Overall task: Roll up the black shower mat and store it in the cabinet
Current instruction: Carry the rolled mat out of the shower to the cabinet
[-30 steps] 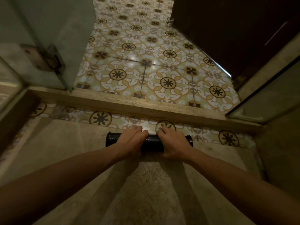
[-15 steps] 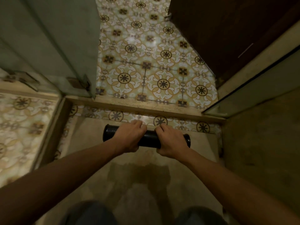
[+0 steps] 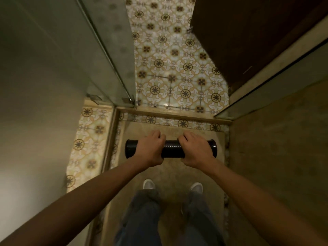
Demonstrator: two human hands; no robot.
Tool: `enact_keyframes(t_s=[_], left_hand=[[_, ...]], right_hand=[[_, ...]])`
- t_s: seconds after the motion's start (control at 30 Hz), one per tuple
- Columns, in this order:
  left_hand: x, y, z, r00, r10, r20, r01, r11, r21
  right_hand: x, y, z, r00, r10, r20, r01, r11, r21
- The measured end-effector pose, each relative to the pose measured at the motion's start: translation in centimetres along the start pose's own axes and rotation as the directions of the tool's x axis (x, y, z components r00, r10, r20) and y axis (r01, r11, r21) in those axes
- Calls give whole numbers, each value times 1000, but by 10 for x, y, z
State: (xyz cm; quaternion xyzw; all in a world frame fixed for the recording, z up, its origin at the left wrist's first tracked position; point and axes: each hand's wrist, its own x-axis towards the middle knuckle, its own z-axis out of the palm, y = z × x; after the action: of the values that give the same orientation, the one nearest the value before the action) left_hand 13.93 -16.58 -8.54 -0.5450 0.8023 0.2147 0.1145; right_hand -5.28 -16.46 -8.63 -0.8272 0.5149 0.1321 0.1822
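Observation:
The black shower mat is rolled into a tight tube and held level above the shower floor, its ends sticking out left and right. My left hand grips its left half from above. My right hand grips its right half the same way. A short bare stretch of the roll shows between the two hands. No cabinet can be made out for certain.
I stand on the beige shower floor, my shoes below the roll. A low stone kerb crosses ahead, patterned tiles beyond. A glass panel rises at left, a dark wooden door at right.
The roll has been lifted off the floor in both hands as I stood up. The view is now higher and looks straight down, with my legs and shoes in sight.

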Motion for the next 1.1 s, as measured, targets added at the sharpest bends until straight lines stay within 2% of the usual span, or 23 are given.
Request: enact_keyframes(t_s=[0.2,0.63,0.87,1.1], left_hand=[[-47,5,-62,997,35,-67,-30,997,66],[-71,8,-98,988,86,-127,-73,992,102],[-18,5,-132,988,112,-101,-100,988,119],[98,-6,-177,988,122,-95,-108,984,141]], right_hand=[[-36,-35,-58,997,37,-75,-37,999,1],[-58,-50,-99,992,58,-108,-65,996,-58],[-26,-18,-129,986,83,-144,-90,995,-41],[63,61,-172,988,72,-138,-79,996,-47]])
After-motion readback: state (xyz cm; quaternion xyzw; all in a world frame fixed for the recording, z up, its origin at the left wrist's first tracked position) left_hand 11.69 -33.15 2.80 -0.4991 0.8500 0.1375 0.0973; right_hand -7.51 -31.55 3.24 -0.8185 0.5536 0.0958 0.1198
